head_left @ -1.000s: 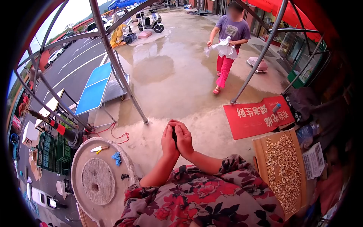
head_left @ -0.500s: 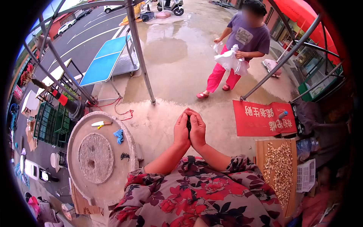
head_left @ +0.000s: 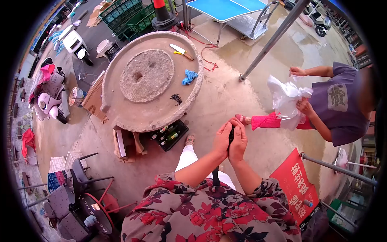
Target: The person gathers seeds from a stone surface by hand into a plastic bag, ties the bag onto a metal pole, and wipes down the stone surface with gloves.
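Observation:
My left hand point(head_left: 221, 141) and my right hand point(head_left: 238, 142) are pressed together in front of me, fingers curled and fingertips meeting. Between the palms shows a dark, nearly black clump point(head_left: 231, 136); most of it is hidden, so its kind cannot be made out. To the left of both hands stands a round stone mill point(head_left: 115, 117). On its rim area lie a small pile of black bits point(head_left: 175, 99), a crumpled blue glove or cloth point(head_left: 189, 77) and a knife point(head_left: 180, 51) with a wooden handle, beside something small and yellow. Neither hand touches these.
Another person point(head_left: 336, 97) stands close on the right, holding white plastic bags point(head_left: 288, 101). A metal pole point(head_left: 274, 40) rises ahead. Below the mill sits a black crate point(head_left: 173, 136) with bottles. A red mat point(head_left: 292, 181) lies at right, and a chair point(head_left: 78, 177) at lower left.
My view has swung left, bringing the mill nearer the middle. Both hands stay cupped together around the dark clump. The other person now appears closer, at the right edge.

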The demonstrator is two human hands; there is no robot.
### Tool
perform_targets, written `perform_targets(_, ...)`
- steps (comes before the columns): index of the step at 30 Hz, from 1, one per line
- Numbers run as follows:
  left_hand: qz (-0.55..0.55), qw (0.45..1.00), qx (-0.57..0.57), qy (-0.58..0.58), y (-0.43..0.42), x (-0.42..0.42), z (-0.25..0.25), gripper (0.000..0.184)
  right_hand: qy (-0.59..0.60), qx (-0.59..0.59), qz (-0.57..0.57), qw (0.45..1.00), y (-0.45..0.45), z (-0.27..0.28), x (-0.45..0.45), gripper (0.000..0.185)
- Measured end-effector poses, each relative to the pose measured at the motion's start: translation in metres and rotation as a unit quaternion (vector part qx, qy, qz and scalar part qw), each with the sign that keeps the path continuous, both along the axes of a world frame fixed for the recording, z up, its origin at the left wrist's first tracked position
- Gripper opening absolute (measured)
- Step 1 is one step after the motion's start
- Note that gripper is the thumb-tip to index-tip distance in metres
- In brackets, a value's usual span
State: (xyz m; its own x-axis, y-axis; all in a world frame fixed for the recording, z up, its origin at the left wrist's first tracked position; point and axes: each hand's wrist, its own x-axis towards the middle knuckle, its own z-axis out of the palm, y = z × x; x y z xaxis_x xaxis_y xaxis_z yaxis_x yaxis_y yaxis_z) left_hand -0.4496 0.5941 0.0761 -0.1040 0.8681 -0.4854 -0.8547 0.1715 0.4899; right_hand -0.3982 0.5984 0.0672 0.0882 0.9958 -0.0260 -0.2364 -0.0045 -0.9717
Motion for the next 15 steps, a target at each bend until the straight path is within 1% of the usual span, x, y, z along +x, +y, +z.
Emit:
perform_targets(1, 0.028, 0.999, -0.01, 0.014, 0.0, -0.016, -0.006, 0.026, 0.0, 0.006, 0.025, 1.0, 0.002, -0.005, -0.017, 0.023)
perform_targets(4, 0.066, 0.998, -0.002, 0.009, -0.002, -0.069, -0.026, 0.027, 0.007, -0.018, 0.075, 0.997, 0.006, -0.025, -0.069, 0.024)
perform_targets(5, 0.073, 0.997, -0.001, 0.015, 0.0, -0.087, -0.043, 0.028, 0.001, -0.02, 0.081, 0.997, 0.008, -0.028, -0.084, 0.024)
perform_targets(10, 0.093, 0.996, -0.008, 0.005, 0.009, -0.161, -0.053, 0.03, -0.04, -0.027, 0.102, 0.994, 0.02, -0.042, -0.163, 0.027)
perform_targets(11, 0.097, 0.995, -0.016, -0.004, 0.011, -0.176, -0.058, 0.03, -0.035, -0.044, 0.104, 0.993, 0.023, -0.043, -0.178, 0.025)
perform_targets(14, 0.106, 0.994, -0.019, -0.007, 0.022, -0.225, -0.07, 0.03, -0.057, -0.03, 0.12, 0.991, 0.036, -0.059, -0.226, 0.025)
perform_targets(15, 0.118, 0.993, -0.023, -0.008, 0.026, -0.243, -0.068, 0.03, -0.042, -0.028, 0.13, 0.99, 0.04, -0.06, -0.244, 0.025)
